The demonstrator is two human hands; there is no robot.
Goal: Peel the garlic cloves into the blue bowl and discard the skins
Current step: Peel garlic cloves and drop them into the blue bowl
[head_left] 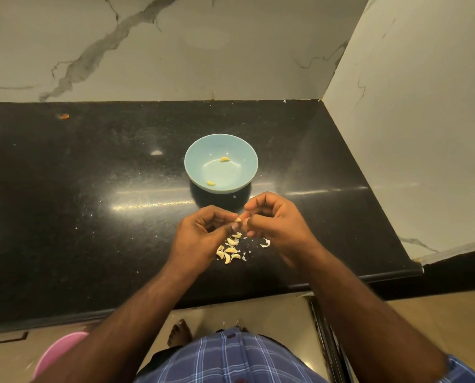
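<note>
Peeling a garlic clove [238, 219] between your two hands just above the black worktop [92, 189].

Your left hand [203, 233] has its fingers curled and pinches the clove at the fingertips, while your right hand [272, 219] meets it from the other side, fingers bent in and pinching at the same clove. Under your hands, a small heap of unpeeled cloves [229, 251] lies on the worktop, with loose skins [265, 243] scattered just beside it toward your right wrist. The blue bowl [221, 163] sits beyond your hands, near them but apart, and holds two peeled cloves [225, 159], one toward the far side and one by the near rim. A pink container [56, 352] shows low at the left, below the worktop edge.
</note>
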